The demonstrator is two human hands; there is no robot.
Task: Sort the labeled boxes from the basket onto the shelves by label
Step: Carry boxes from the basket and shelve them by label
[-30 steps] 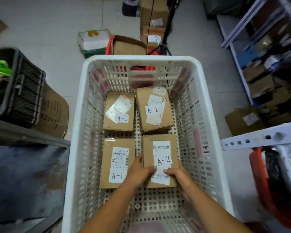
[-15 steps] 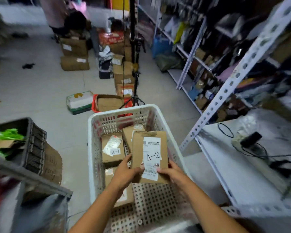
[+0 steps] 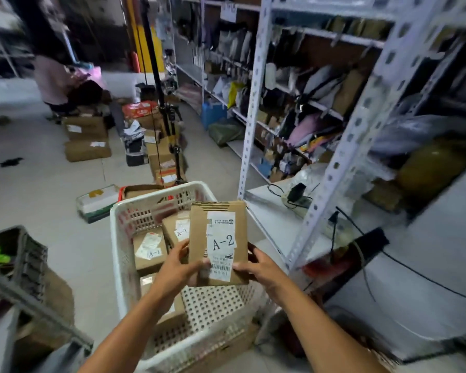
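A brown cardboard box with a white A-2 label (image 3: pixel 218 238) is held up above the white plastic basket (image 3: pixel 119 238). My left hand (image 3: pixel 176 267) grips its lower left edge and my right hand (image 3: pixel 258 267) grips its lower right edge. Three more brown boxes lie in the basket: two with A-1 labels (image 3: pixel 148 251) (image 3: pixel 176 227) and one (image 3: pixel 172 310) mostly hidden under my left forearm. White metal shelves (image 3: pixel 275 227) stand to the right of the basket.
A power strip and cables (image 3: pixel 296 197) lie on the nearest shelf board. A tripod (image 3: pixel 172 146) and stacked cartons (image 3: pixel 86 138) stand on the floor beyond the basket. A dark crate (image 3: pixel 19 254) sits at left. A person (image 3: pixel 54 84) bends over boxes far back.
Both hands lifted the A-2 box out of the basket and raised it. My view swung up from the basket toward the shelves on the right.
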